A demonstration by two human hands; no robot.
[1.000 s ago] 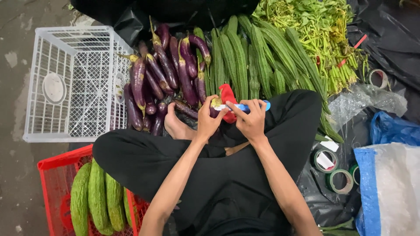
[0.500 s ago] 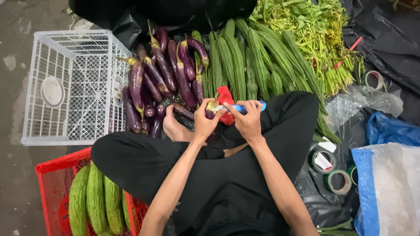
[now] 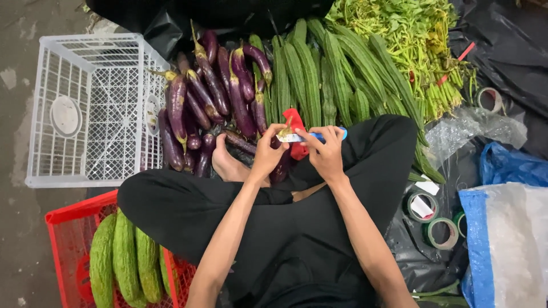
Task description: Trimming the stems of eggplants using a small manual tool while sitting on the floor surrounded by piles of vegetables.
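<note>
An eggplant (image 3: 281,166) was held down in the lap, between the crossed legs, with the left hand (image 3: 267,153) curled around its stem end, fingers pressed together on it. A small blue-handled knife (image 3: 319,136) was pinched by the right hand (image 3: 326,153), thumb and forefinger tight on the handle, blade laid across the stem tip. So trimming looked to be mid-way on this one; the cap wasn't off yet, as far as could be told. A red scrap (image 3: 297,132) was tucked just behind the hands; what it was couldn't be made out.

A whole heap of eggplants (image 3: 214,100) was left lying right in front, stems on, so plenty seemed undone. The white crate (image 3: 91,108) alongside had nothing loaded into it. Ridged gourds (image 3: 319,74) and leafy greens (image 3: 411,40) were untouched, and bitter gourds (image 3: 123,259) were sat in the red crate (image 3: 65,228).
</note>
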